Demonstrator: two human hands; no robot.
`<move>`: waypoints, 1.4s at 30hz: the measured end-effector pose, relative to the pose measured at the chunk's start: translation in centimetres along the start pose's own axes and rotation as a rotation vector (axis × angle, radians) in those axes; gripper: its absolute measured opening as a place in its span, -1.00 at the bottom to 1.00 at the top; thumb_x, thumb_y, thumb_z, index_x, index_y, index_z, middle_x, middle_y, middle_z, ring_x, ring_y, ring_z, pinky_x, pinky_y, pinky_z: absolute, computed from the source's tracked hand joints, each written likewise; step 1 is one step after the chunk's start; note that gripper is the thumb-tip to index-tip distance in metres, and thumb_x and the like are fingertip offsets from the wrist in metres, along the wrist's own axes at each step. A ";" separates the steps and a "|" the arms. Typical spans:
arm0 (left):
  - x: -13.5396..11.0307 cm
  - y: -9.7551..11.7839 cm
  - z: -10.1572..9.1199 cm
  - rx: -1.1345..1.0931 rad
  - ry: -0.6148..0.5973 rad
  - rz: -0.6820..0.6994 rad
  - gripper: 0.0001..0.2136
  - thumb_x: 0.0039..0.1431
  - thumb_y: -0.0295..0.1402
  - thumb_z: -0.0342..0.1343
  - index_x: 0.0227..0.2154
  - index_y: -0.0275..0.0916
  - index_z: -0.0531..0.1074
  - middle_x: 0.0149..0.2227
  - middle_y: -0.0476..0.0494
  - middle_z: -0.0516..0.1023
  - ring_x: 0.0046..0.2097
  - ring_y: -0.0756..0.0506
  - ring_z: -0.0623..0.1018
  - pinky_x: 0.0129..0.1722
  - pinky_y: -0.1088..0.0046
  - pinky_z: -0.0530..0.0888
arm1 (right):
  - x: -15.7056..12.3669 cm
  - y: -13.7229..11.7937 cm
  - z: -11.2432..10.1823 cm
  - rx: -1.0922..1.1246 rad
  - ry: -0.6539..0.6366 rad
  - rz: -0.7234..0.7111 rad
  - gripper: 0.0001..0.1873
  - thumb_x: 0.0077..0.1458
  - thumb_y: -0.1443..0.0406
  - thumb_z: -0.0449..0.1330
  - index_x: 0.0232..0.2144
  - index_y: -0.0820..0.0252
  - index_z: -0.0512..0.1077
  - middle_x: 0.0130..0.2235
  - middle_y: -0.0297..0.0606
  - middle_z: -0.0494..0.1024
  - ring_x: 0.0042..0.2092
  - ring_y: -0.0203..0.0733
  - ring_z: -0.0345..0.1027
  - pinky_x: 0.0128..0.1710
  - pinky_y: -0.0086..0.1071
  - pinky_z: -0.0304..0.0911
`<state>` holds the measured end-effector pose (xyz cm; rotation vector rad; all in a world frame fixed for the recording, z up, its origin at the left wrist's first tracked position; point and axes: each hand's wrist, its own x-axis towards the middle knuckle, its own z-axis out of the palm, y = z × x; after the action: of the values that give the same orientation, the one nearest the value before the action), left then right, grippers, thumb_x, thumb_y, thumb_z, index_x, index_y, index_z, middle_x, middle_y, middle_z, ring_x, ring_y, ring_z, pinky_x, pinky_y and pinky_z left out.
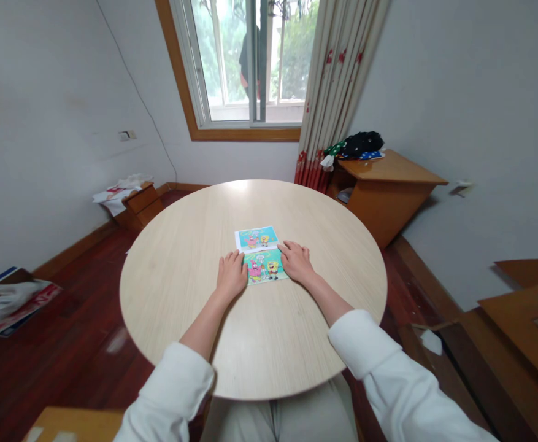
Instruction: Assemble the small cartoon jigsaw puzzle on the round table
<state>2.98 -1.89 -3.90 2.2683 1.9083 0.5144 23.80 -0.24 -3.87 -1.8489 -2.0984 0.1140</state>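
A colourful cartoon picture [267, 267] lies flat on the round table, showing a pink starfish figure and a yellow square figure. Just behind it is a smaller printed sheet [256, 238] with a similar scene and a white border. My left hand [232, 274] rests palm down at the picture's left edge, fingers stretched forward and thumb against the edge. On the opposite side my right hand [296, 261] lies over the right edge, its fingers reaching toward the upper right corner. Neither hand is wrapped around anything. Whether the front picture is made of pieces is too small to tell.
The pale round table [172, 245] stands before my lap. Beyond it are a window [254, 61] and a long curtain [337, 73]. A wooden cabinet [388, 178] with dark cloth on top is at the right. A plastic bag [4, 301] lies on the left floor.
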 end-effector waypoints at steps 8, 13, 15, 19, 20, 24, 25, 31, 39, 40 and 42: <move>0.0 0.1 -0.2 0.006 -0.010 -0.004 -0.58 0.29 -0.35 -0.16 0.14 -0.33 0.31 0.26 -0.31 0.28 0.29 -0.27 0.24 0.27 0.03 0.10 | 0.1 0.1 0.1 0.009 0.001 -0.004 -0.53 0.25 0.34 -0.12 0.11 0.12 0.40 0.23 -0.06 0.32 0.23 -0.06 0.11 0.14 -0.07 -0.06; 0.0 0.1 -0.1 0.005 -0.007 -0.001 -0.58 0.29 -0.35 -0.17 0.14 -0.33 0.31 0.26 -0.31 0.28 0.29 -0.27 0.24 0.27 0.03 0.11 | 0.1 0.1 0.1 0.014 -0.004 -0.002 -0.53 0.25 0.34 -0.12 0.10 0.10 0.39 0.23 -0.08 0.32 0.24 -0.06 0.10 0.14 -0.06 -0.06; 0.0 0.0 0.1 -0.011 0.004 0.001 -0.59 0.29 -0.35 -0.16 0.14 -0.32 0.31 0.26 -0.32 0.29 0.28 -0.26 0.24 0.27 0.02 0.11 | 0.1 0.1 0.0 0.039 0.006 -0.002 -0.52 0.26 0.33 -0.13 0.13 0.12 0.37 0.23 -0.07 0.32 0.24 -0.05 0.10 0.15 -0.06 -0.06; 0.1 -0.1 0.1 -0.098 0.088 -0.006 -0.61 0.28 -0.38 -0.17 0.10 -0.32 0.34 0.21 -0.36 0.33 0.25 -0.22 0.30 0.26 0.09 0.16 | -0.2 0.0 -0.2 0.115 0.068 -0.006 -0.50 0.26 0.36 -0.16 0.17 0.18 0.32 0.20 -0.07 0.36 0.21 -0.07 0.16 0.14 -0.12 -0.02; 0.1 -0.2 0.0 -0.128 0.115 -0.008 -0.62 0.27 -0.40 -0.18 0.07 -0.33 0.36 0.18 -0.36 0.37 0.21 -0.20 0.34 0.23 0.14 0.21 | -0.3 0.0 -0.3 0.123 0.086 -0.011 -0.51 0.25 0.38 -0.16 0.14 0.19 0.34 0.18 -0.07 0.38 0.19 -0.08 0.18 0.12 -0.14 -0.01; -0.2 -0.5 -0.9 -0.193 0.161 -0.073 -0.67 0.18 -0.50 -0.17 -0.15 -0.28 0.48 -0.06 -0.28 0.52 -0.01 -0.15 0.50 0.04 0.28 0.39 | -1.2 0.0 -0.5 0.149 0.135 -0.036 -0.57 0.20 0.40 -0.13 -0.03 0.20 0.44 0.06 -0.07 0.48 0.10 -0.08 0.25 0.07 -0.17 0.00; -0.3 -0.5 -1.2 -0.193 0.160 -0.096 -0.69 0.16 -0.51 -0.16 -0.20 -0.27 0.48 -0.11 -0.27 0.54 -0.04 -0.16 0.51 0.01 0.27 0.40 | -1.5 0.0 -0.5 0.156 0.139 -0.037 -0.59 0.20 0.41 -0.13 -0.07 0.21 0.45 0.02 -0.08 0.50 0.07 -0.08 0.27 0.06 -0.17 0.00; -1.6 -0.7 -2.6 -0.219 0.139 -0.179 -0.71 0.12 -0.52 -0.16 -0.27 -0.23 0.47 -0.23 -0.19 0.62 -0.11 -0.17 0.53 -0.05 0.25 0.38 | -3.3 0.2 -0.7 0.156 0.146 -0.037 -0.61 0.19 0.41 -0.13 -0.11 0.23 0.45 -0.03 -0.10 0.54 0.01 -0.08 0.31 0.03 -0.18 -0.03; -3.7 0.5 -3.0 -0.147 0.109 -0.109 -0.72 0.13 -0.52 -0.16 -0.30 -0.18 0.45 -0.20 -0.15 0.62 -0.09 -0.18 0.53 0.01 0.18 0.29 | -4.4 0.0 -0.5 0.087 0.099 -0.116 -0.59 0.17 0.41 -0.08 -0.07 0.22 0.49 0.08 -0.05 0.49 0.12 -0.07 0.26 0.09 -0.13 -0.08; -3.8 0.5 -3.0 -0.148 0.106 -0.102 -0.72 0.13 -0.52 -0.16 -0.29 -0.19 0.45 -0.19 -0.16 0.62 -0.09 -0.18 0.53 0.01 0.18 0.29 | -4.4 0.0 -0.5 0.079 0.090 -0.119 -0.59 0.18 0.41 -0.08 -0.07 0.22 0.50 0.08 -0.05 0.49 0.12 -0.07 0.26 0.09 -0.13 -0.08; -3.7 0.6 -3.0 -0.156 0.105 -0.100 -0.72 0.14 -0.52 -0.17 -0.29 -0.19 0.45 -0.18 -0.16 0.62 -0.08 -0.18 0.54 0.02 0.18 0.28 | -4.3 -0.1 -0.6 0.076 0.081 -0.118 -0.59 0.18 0.40 -0.08 -0.06 0.22 0.50 0.09 -0.05 0.49 0.12 -0.07 0.26 0.09 -0.12 -0.07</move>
<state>1.99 -5.97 -1.60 2.0763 1.9427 0.7542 24.30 -4.59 -4.17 -1.6551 -2.1117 0.0873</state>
